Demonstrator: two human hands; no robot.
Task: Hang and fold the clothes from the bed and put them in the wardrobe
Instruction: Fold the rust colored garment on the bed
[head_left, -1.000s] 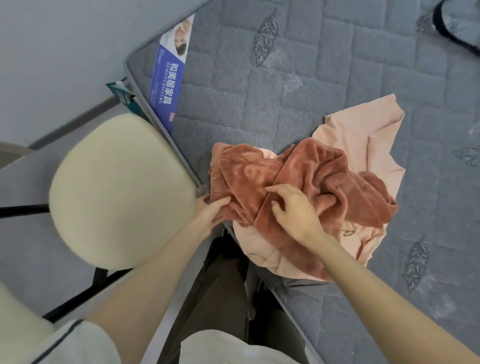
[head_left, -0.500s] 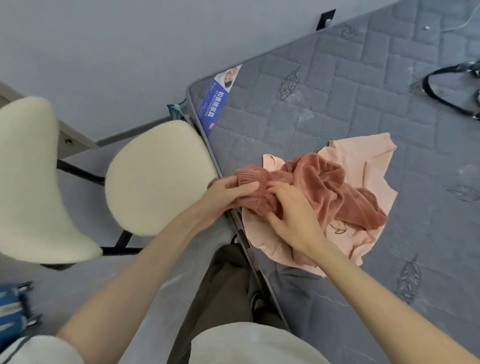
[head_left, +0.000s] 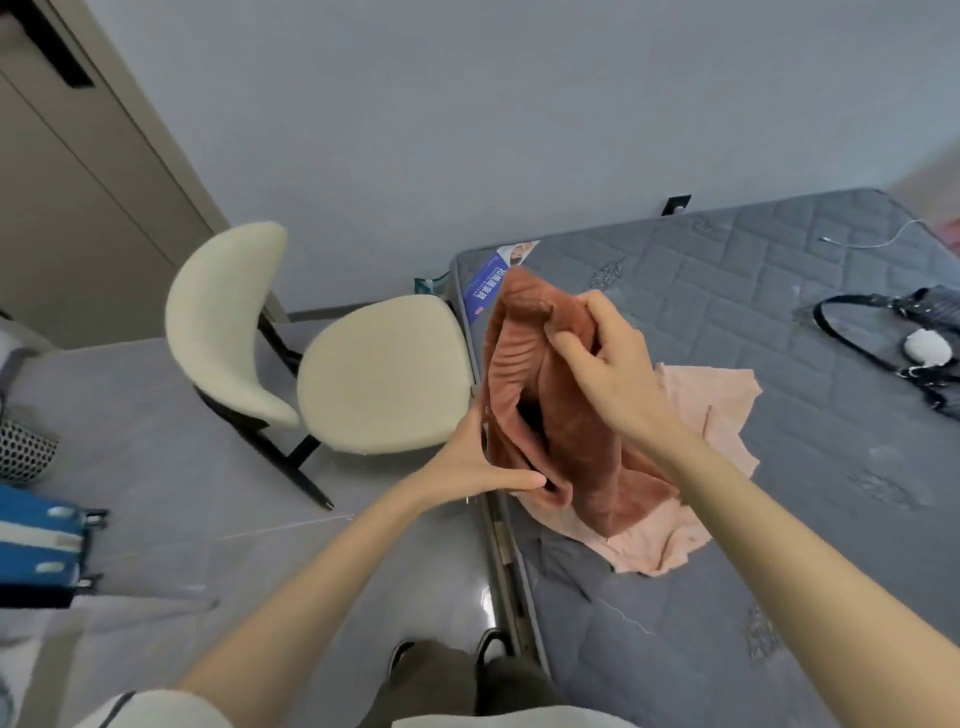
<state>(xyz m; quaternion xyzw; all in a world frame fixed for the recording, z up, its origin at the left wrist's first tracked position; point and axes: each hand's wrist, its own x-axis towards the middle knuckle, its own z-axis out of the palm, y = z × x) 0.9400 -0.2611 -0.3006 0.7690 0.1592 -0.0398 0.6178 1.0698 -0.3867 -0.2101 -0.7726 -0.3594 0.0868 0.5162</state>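
Rust fleece garment (head_left: 524, 395) now raised off bed (head_left: 779, 519), hanging above pink garment (head_left: 696, 410). Right hand (head_left: 608, 374) pinches top ribbed edge; left hand (head_left: 478, 467) grips lower edge. Likely soft, light, limp; hold at ribbed band.

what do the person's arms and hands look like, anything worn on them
The left hand and right hand are bare: no gloves, rings or watch visible. Both forearms are uncovered. A white sleeve with a thin dark line shows on the left upper arm; none shows on the right.
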